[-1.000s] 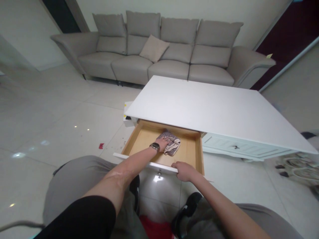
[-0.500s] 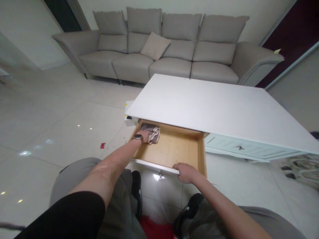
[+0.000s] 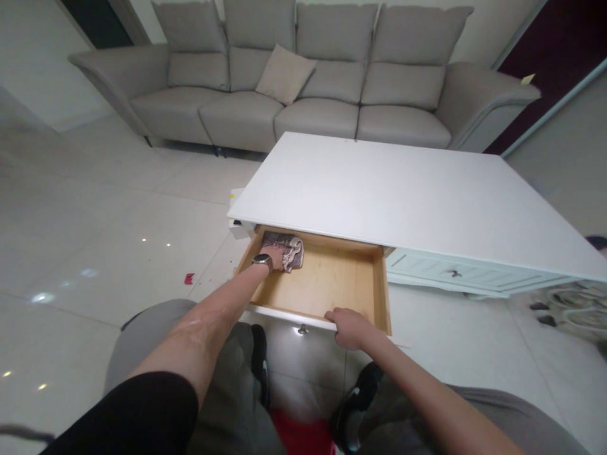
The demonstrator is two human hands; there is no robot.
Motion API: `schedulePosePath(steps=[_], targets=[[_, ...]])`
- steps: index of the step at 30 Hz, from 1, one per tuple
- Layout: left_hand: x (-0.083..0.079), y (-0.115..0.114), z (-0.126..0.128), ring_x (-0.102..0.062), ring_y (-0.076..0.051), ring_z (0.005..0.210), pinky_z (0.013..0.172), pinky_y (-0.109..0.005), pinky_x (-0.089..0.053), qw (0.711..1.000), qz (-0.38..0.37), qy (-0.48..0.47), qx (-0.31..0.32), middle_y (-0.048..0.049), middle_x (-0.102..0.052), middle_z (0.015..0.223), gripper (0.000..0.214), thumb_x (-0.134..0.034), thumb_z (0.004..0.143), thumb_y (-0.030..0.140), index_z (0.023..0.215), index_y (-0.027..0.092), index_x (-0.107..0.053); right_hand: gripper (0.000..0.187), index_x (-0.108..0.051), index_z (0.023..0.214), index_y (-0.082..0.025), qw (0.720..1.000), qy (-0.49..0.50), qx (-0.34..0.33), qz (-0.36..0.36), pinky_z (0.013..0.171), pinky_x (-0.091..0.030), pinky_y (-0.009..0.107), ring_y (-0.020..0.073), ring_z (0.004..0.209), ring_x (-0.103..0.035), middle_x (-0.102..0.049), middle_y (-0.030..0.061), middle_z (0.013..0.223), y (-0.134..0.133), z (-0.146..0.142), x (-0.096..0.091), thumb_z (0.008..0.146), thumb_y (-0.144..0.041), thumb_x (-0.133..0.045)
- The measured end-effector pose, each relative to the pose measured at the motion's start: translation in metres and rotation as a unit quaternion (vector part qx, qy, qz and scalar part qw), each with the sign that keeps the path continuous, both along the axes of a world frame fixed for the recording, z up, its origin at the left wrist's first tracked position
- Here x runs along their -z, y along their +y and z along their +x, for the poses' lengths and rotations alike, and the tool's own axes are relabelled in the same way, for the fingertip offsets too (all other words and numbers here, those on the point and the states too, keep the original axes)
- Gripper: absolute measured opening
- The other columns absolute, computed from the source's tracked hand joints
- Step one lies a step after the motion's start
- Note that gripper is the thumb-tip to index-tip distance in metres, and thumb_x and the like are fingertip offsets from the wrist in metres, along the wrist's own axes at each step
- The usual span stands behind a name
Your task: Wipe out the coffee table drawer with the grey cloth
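Observation:
My left hand (image 3: 274,256), with a watch (image 3: 262,260) at its wrist, presses a patterned brown cloth (image 3: 294,251) into the back left corner of a pulled-out wooden drawer (image 3: 332,278). Its fingers are partly buried in the folds of the cloth. My right hand (image 3: 348,327) grips the drawer's white front edge, right of the small metal knob (image 3: 302,329). Apart from the cloth, bare wood shows inside the drawer.
The drawer belongs to a white coffee table (image 3: 398,189); a second drawer front (image 3: 455,273) is at its right. Behind stands a grey sofa (image 3: 322,120) with a cushion (image 3: 285,74). A red scrap (image 3: 189,279) lies on the tiled floor. A white box (image 3: 236,229) sits beside the table.
The view has shifted slightly, so the sofa and table appear a little higher and further left. Both hands keep their places, on the cloth and on the drawer front.

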State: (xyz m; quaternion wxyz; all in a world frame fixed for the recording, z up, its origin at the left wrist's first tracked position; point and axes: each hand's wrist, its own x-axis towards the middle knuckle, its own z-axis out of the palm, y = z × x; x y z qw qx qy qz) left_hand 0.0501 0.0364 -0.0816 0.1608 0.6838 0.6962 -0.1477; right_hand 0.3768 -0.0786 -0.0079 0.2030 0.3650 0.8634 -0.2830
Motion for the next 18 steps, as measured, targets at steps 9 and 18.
schedulePosePath(steps=[9, 18], targets=[[-0.018, 0.003, 0.027, -0.066, -0.034, 0.119, 0.102, -0.038, -0.050, 0.998, -0.013, 0.053, 0.030, -0.0171, -0.070, 0.130, 0.079, -0.085, 0.063, 0.055, 0.131, 0.020, -0.067, 0.044, -0.068, 0.120, -0.020, 1.000, -0.001, 0.004, 0.004, 0.083, -0.046, 0.033, 0.0271, 0.107, -0.065, -0.070, 0.0130, 0.117, -0.001, 0.000, -0.002, 0.077, -0.015, -0.058], [-0.022, 0.015, 0.072, -0.068, -0.036, 0.116, 0.100, -0.040, -0.054, 0.997, -0.023, 0.058, 0.049, -0.0219, -0.071, 0.124, 0.069, -0.088, 0.062, 0.052, 0.116, 0.012, -0.074, 0.039, -0.068, 0.118, -0.020, 1.000, 0.004, -0.002, 0.016, 0.080, -0.045, 0.032, 0.0272, 0.106, -0.066, -0.070, 0.0137, 0.115, -0.002, 0.001, 0.001, 0.080, -0.019, -0.057]])
